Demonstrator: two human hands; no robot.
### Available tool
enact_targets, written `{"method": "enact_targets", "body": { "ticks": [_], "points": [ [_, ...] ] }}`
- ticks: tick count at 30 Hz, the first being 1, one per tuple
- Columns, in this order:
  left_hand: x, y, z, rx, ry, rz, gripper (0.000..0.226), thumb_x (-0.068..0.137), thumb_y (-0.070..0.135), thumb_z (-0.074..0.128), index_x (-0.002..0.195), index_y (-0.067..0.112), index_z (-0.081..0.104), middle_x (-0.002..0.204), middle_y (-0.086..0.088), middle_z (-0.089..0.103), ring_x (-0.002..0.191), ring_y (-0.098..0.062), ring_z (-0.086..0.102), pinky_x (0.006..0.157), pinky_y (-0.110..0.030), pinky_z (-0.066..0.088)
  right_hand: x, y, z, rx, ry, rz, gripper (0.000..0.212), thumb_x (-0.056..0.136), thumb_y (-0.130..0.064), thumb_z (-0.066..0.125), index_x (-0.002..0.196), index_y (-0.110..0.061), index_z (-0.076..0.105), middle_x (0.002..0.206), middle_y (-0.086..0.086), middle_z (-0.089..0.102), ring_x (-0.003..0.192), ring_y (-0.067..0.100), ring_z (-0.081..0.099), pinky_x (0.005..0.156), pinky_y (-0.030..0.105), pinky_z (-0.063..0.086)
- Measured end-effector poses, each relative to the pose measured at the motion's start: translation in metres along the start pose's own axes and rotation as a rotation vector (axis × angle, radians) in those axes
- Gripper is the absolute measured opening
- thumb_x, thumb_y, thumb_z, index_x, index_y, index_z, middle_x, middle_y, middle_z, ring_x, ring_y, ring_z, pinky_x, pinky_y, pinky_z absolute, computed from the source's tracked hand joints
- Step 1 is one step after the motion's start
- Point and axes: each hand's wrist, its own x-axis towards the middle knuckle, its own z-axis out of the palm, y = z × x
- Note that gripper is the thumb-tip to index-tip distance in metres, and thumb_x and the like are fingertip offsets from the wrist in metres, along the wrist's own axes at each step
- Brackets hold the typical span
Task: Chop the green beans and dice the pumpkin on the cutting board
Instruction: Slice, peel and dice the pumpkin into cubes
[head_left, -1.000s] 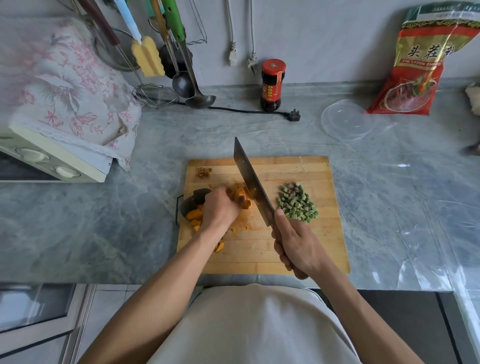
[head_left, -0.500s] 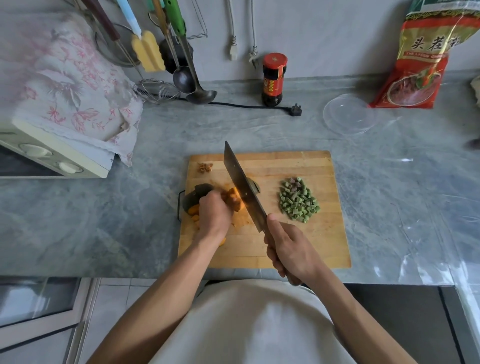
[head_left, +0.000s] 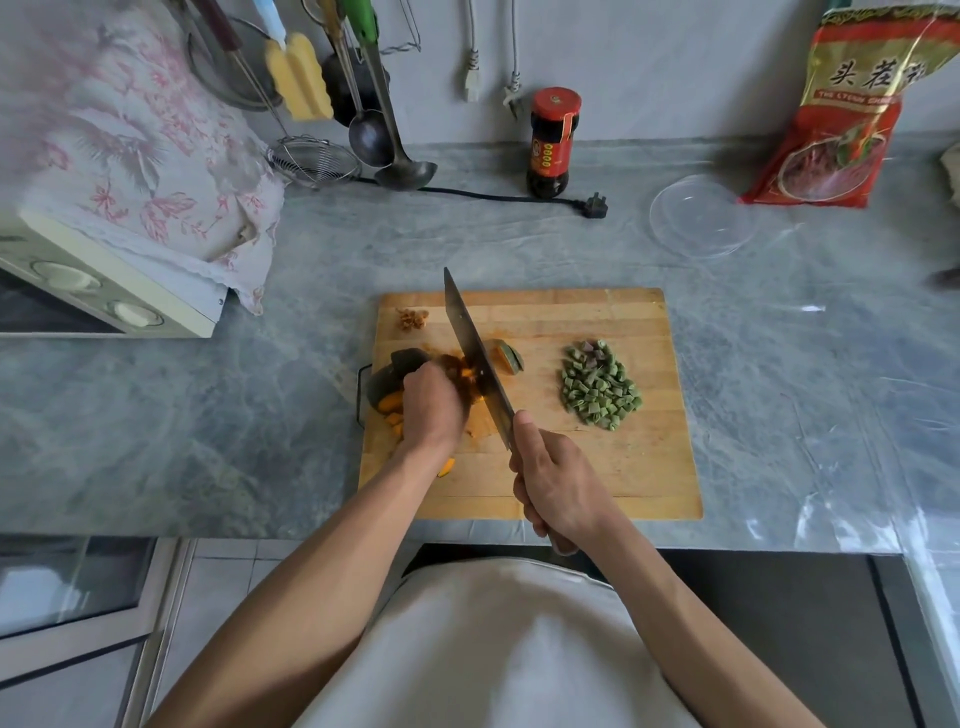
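Observation:
A wooden cutting board (head_left: 613, 467) lies on the grey counter. My left hand (head_left: 432, 405) is curled over orange, dark-skinned pumpkin pieces (head_left: 390, 400) at the board's left side. A cleaver (head_left: 475, 358) runs from near right to far left, its blade against my left fingers; my right hand (head_left: 556, 480) grips its handle. One pumpkin piece (head_left: 508, 356) lies just right of the blade. A heap of chopped green beans (head_left: 600, 387) sits on the board's right half. A few orange scraps (head_left: 413, 318) lie at the far left corner.
A toaster oven (head_left: 104, 291) under a floral cloth stands at the left. Ladles and a strainer (head_left: 314, 161) hang by the back wall, beside a sauce bottle (head_left: 551, 143) and a black plug (head_left: 595, 208). A clear lid (head_left: 701, 215) and a red bag (head_left: 841, 109) sit at the back right.
The cleaver has shifted left across the pumpkin, and one dark-skinned piece now lies free on the blade's right side. Both hands keep their hold.

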Motion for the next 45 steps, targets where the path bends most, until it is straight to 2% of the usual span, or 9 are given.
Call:
{"method": "enact_targets", "body": {
  "ticks": [6, 12, 18, 26, 29, 33, 38, 41, 45],
  "points": [
    [0.003, -0.001, 0.001, 0.024, 0.005, -0.037, 0.016, 0.097, 0.008, 0.059, 0.095, 0.011, 0.074, 0.097, -0.004, 0.074, 0.094, -0.019, 0.068, 0.07, -0.019, 0.041, 0.007, 0.0, 0.004, 0.047, -0.021, 0.049, 0.06, 0.103, -0.059, 0.026, 0.073, -0.011, 0.048, 0.055, 0.003, 0.049, 0.039, 0.016, 0.045, 0.04, 0.028, 0.04],
    [0.007, -0.002, -0.001, 0.029, -0.03, -0.034, 0.014, 0.097, 0.012, 0.062, 0.099, 0.01, 0.076, 0.1, -0.005, 0.075, 0.096, -0.017, 0.069, 0.05, -0.004, 0.035, 0.012, -0.004, 0.012, 0.018, -0.02, 0.027, 0.06, 0.104, -0.056, 0.024, 0.071, -0.011, 0.046, 0.055, 0.005, 0.049, 0.04, 0.016, 0.045, 0.041, 0.026, 0.04],
    [0.007, 0.003, -0.003, 0.027, -0.03, -0.096, 0.024, 0.102, 0.004, 0.048, 0.104, -0.001, 0.071, 0.106, -0.014, 0.071, 0.1, -0.025, 0.067, 0.074, -0.021, 0.043, 0.024, 0.003, 0.02, -0.066, 0.03, -0.025, 0.062, 0.105, -0.055, 0.022, 0.068, -0.012, 0.047, 0.061, 0.013, 0.055, 0.051, 0.025, 0.052, 0.054, 0.041, 0.05],
    [0.009, 0.01, -0.008, 0.009, -0.059, -0.138, 0.03, 0.104, 0.007, 0.041, 0.101, -0.002, 0.069, 0.105, -0.013, 0.068, 0.097, -0.025, 0.065, 0.077, -0.024, 0.045, 0.035, 0.002, 0.026, -0.123, 0.035, -0.033, 0.062, 0.103, -0.058, 0.021, 0.071, -0.014, 0.049, 0.064, 0.012, 0.058, 0.047, 0.023, 0.055, 0.049, 0.041, 0.053],
    [0.009, 0.01, -0.01, 0.01, -0.072, -0.136, 0.029, 0.104, 0.005, 0.04, 0.1, -0.001, 0.068, 0.107, -0.014, 0.068, 0.099, -0.027, 0.066, 0.078, -0.025, 0.046, 0.035, 0.003, 0.027, -0.131, 0.039, -0.033, 0.061, 0.102, -0.061, 0.021, 0.07, -0.017, 0.048, 0.064, 0.009, 0.057, 0.052, 0.023, 0.054, 0.059, 0.048, 0.056],
    [0.009, 0.008, -0.012, 0.014, -0.1, -0.122, 0.023, 0.102, 0.004, 0.047, 0.103, 0.0, 0.069, 0.107, -0.014, 0.069, 0.101, -0.029, 0.066, 0.083, -0.029, 0.051, 0.034, 0.0, 0.025, -0.103, 0.012, -0.008, 0.059, 0.103, -0.058, 0.023, 0.071, -0.015, 0.048, 0.061, 0.007, 0.053, 0.051, 0.021, 0.051, 0.058, 0.044, 0.054],
    [0.007, 0.003, -0.01, -0.026, -0.136, -0.079, 0.014, 0.094, 0.012, 0.066, 0.107, 0.009, 0.071, 0.108, -0.006, 0.073, 0.104, -0.021, 0.067, 0.076, -0.018, 0.045, 0.028, -0.006, 0.007, 0.03, -0.002, 0.05, 0.058, 0.104, -0.056, 0.028, 0.073, -0.012, 0.048, 0.057, 0.006, 0.05, 0.04, 0.015, 0.044, 0.04, 0.027, 0.04],
    [0.005, 0.003, -0.007, -0.035, -0.131, -0.038, 0.012, 0.095, 0.018, 0.067, 0.101, 0.011, 0.074, 0.101, -0.002, 0.074, 0.093, -0.014, 0.068, 0.063, -0.006, 0.036, 0.023, -0.01, -0.011, 0.048, 0.003, -0.008, 0.058, 0.104, -0.057, 0.028, 0.073, -0.012, 0.047, 0.056, 0.006, 0.049, 0.04, 0.016, 0.043, 0.04, 0.027, 0.039],
    [0.006, 0.005, -0.005, -0.048, -0.132, -0.039, 0.015, 0.094, 0.025, 0.068, 0.1, 0.012, 0.07, 0.092, 0.004, 0.07, 0.073, -0.001, 0.057, 0.051, -0.005, 0.035, 0.022, -0.016, -0.031, 0.097, 0.028, -0.002, 0.06, 0.103, -0.06, 0.029, 0.075, -0.011, 0.05, 0.057, 0.007, 0.05, 0.045, 0.02, 0.046, 0.042, 0.029, 0.041]
  ]
}}
